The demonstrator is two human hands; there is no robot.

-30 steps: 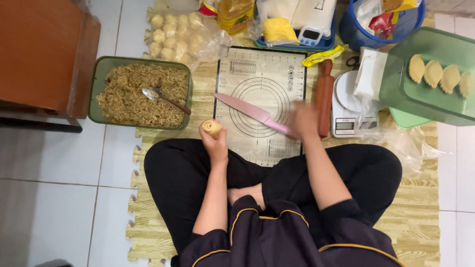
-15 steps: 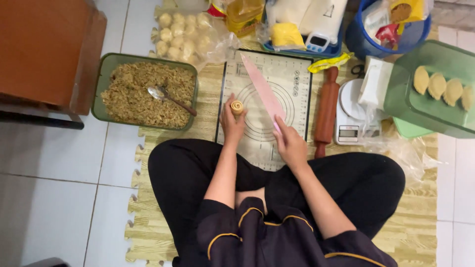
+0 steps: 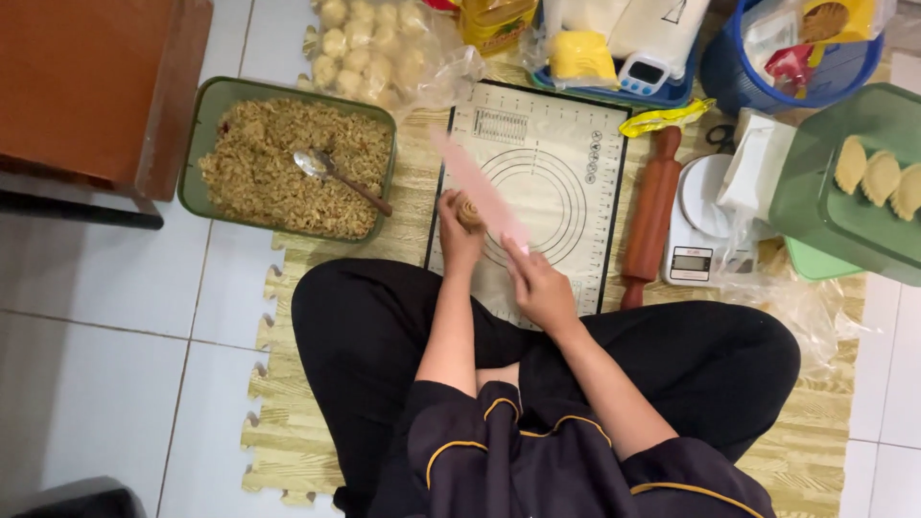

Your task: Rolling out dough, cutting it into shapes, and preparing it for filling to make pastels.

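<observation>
- The left hand (image 3: 459,235) is closed around a small round dough piece (image 3: 469,208) with a spiral pattern on top, and holds it over the left edge of the baking mat.
- The right hand (image 3: 539,288) grips the handle end of a flat pink knife (image 3: 480,192); the blade is blurred and points up and left, passing just beside the dough piece.
- At the far left, a green rectangular tray (image 3: 211,105) is filled with a crumbly brown filling (image 3: 278,163), and a metal spoon (image 3: 331,173) lies in it.
- Above it, a clear plastic bag (image 3: 384,53) holds many pale round dough balls.
- The baking mat (image 3: 566,163) is smooth and pale, with printed circles.
- To its right lies a brown wooden rolling pin (image 3: 652,206), then a white kitchen scale (image 3: 696,225).
- At the far right, a green box lid (image 3: 825,206) carries pale half-moon pastries (image 3: 878,177).
</observation>
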